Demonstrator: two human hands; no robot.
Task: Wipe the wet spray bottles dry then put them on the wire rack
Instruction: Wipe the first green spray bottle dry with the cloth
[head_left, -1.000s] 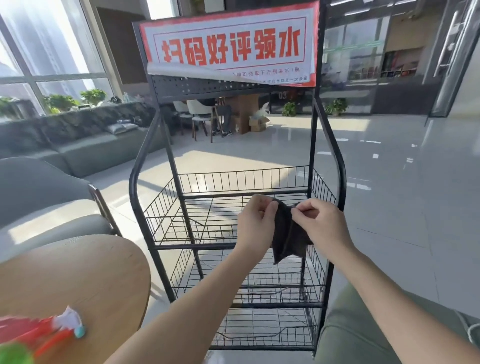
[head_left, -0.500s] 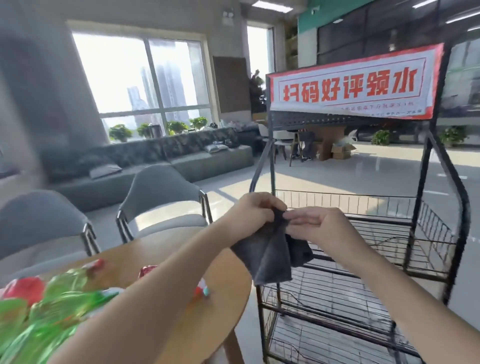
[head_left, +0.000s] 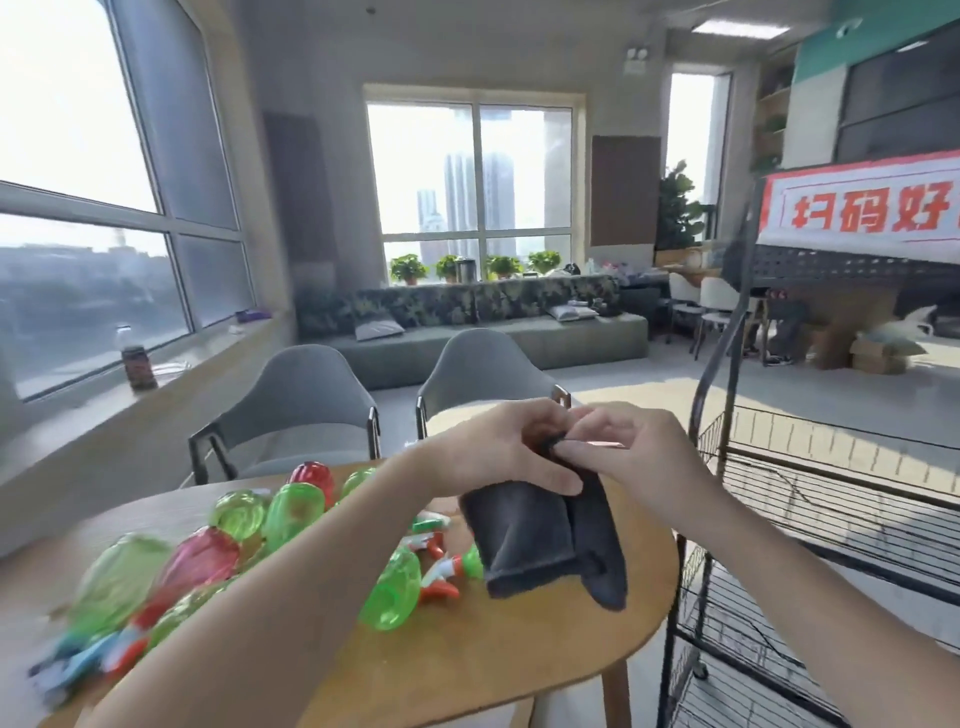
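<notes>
A dark grey cloth (head_left: 545, 540) hangs folded from both my hands above the wooden table (head_left: 467, 660). My left hand (head_left: 498, 447) grips its top edge, and my right hand (head_left: 628, 457) pinches the same edge from the right. Several green and red spray bottles (head_left: 291, 509) lie in a heap on the table's left and middle, partly hidden by my left forearm. One green bottle (head_left: 392, 592) lies just left of the cloth. The black wire rack (head_left: 810, 499) stands at the right, beside the table, with nothing on the shelves that show.
Two grey chairs (head_left: 306, 410) stand behind the table. A red and white banner (head_left: 862, 208) tops the rack. A long sofa (head_left: 467, 332) sits under the far window. A dark bottle (head_left: 137, 364) stands on the left windowsill.
The view has swung left from the rack to the table, bringing the heap of bottles into sight. Both hands still hold the cloth, which is now over the table.
</notes>
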